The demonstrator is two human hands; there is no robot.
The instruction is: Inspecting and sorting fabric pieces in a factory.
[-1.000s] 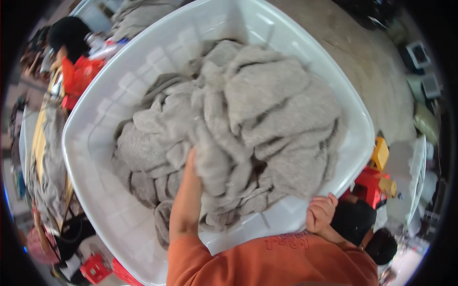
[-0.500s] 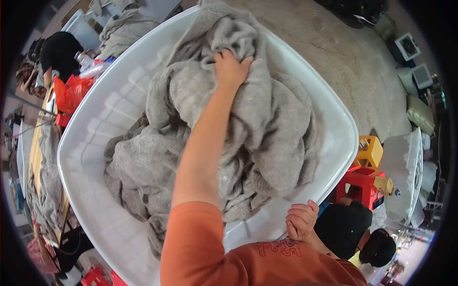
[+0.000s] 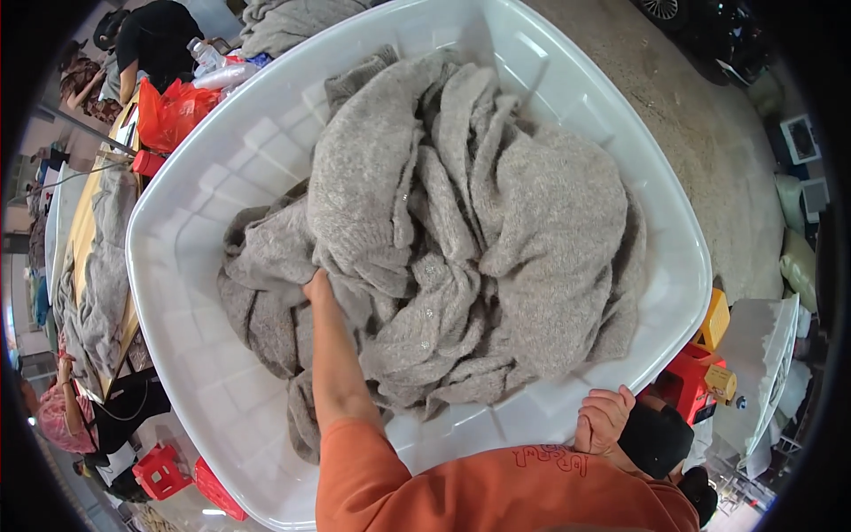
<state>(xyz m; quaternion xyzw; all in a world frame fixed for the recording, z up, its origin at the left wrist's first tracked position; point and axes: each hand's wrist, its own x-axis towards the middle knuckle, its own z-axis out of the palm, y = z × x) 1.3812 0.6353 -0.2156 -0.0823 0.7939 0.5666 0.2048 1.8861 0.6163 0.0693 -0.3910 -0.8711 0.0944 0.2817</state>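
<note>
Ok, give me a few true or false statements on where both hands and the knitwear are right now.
1. The left hand grips the grey knitted garments in the white tub. True.
2. The right hand is buried in the pile. False: it rests on the tub's near rim.
3. The tub holds only grey knitwear. True, as far as shows.
4. The red plastic bag lies inside the tub. False: it sits outside, past the far left rim.

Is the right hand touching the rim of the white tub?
Touching. The head view shows the right hand curled over the near rim of the white tub, with no gap between fingers and plastic.
</note>
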